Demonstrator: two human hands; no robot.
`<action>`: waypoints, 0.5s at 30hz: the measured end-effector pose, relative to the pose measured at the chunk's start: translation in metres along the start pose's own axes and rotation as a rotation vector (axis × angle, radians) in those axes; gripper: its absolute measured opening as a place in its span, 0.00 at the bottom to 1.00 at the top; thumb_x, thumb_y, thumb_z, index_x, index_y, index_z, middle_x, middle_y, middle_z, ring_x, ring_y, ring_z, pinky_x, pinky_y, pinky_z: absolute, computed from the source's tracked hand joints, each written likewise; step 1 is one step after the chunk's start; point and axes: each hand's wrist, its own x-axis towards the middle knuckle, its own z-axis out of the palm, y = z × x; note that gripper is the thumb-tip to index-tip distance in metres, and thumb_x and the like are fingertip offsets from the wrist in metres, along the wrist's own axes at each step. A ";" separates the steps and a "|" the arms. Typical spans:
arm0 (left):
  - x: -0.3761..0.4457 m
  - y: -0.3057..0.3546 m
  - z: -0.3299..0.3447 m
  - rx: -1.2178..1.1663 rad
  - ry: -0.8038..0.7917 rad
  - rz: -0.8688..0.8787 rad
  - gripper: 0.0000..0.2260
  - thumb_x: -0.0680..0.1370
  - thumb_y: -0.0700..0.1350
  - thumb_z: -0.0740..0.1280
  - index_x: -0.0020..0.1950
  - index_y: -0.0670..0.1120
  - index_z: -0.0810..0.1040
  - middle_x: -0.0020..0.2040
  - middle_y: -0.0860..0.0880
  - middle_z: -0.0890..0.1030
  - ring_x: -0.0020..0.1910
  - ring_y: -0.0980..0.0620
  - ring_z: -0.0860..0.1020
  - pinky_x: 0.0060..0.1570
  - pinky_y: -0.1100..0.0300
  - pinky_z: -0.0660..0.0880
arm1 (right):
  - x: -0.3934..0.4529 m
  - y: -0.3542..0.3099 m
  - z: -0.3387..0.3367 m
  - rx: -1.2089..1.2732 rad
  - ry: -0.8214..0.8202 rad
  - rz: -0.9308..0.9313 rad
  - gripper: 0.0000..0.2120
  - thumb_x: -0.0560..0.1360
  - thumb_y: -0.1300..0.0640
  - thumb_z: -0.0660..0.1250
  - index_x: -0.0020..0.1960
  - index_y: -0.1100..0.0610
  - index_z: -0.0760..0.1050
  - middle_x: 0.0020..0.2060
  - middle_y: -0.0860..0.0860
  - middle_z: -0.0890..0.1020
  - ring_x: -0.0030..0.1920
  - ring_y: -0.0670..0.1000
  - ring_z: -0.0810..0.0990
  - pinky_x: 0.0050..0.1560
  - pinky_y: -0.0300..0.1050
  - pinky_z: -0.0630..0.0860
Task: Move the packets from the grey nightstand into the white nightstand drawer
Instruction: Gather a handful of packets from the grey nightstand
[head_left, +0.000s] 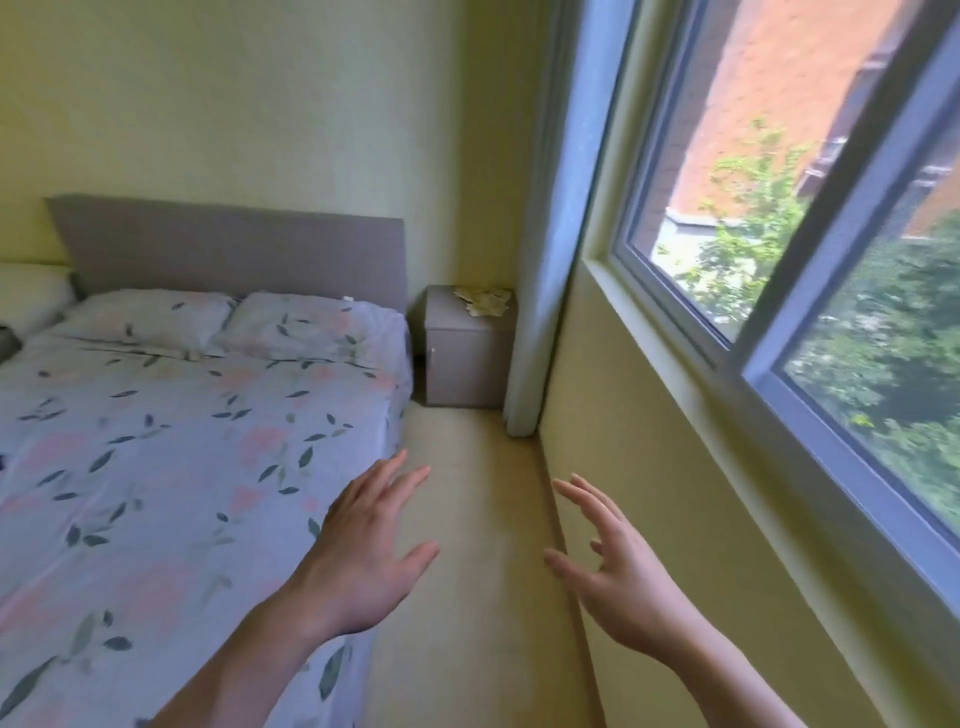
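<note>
The pale, flat packets (484, 301) lie in a loose heap on top of the grey box-shaped nightstand (465, 358), which stands in the corner between the bed with floral bedding (171, 441) and the pale curtain (540, 291). The left hand (363, 551) and right hand (618, 566) hover above the beige carpet (467, 571), fingers spread wide, holding nothing, well apart from the nightstand.

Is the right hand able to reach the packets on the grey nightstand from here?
Probably not yet. The right hand is open and far short of the packets on the grey nightstand. The floor strip between looks unobstructed.
</note>
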 end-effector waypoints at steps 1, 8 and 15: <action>0.012 -0.004 -0.003 -0.002 0.014 -0.019 0.33 0.80 0.60 0.65 0.81 0.63 0.53 0.82 0.64 0.45 0.81 0.59 0.44 0.80 0.55 0.50 | 0.023 -0.002 0.003 0.002 -0.023 -0.032 0.34 0.76 0.44 0.72 0.77 0.34 0.61 0.78 0.31 0.57 0.77 0.34 0.59 0.78 0.49 0.64; 0.144 -0.038 -0.014 -0.023 0.075 -0.074 0.31 0.80 0.59 0.66 0.80 0.64 0.55 0.81 0.66 0.45 0.81 0.60 0.44 0.80 0.56 0.51 | 0.180 0.011 0.002 0.007 -0.090 -0.095 0.34 0.75 0.42 0.70 0.77 0.32 0.59 0.78 0.29 0.55 0.77 0.34 0.59 0.78 0.48 0.64; 0.325 -0.068 -0.042 -0.022 0.099 0.007 0.30 0.80 0.58 0.67 0.79 0.62 0.59 0.80 0.64 0.52 0.80 0.61 0.50 0.78 0.59 0.53 | 0.344 0.024 -0.018 0.015 -0.008 -0.090 0.31 0.77 0.46 0.71 0.76 0.35 0.63 0.78 0.31 0.58 0.75 0.32 0.61 0.77 0.44 0.65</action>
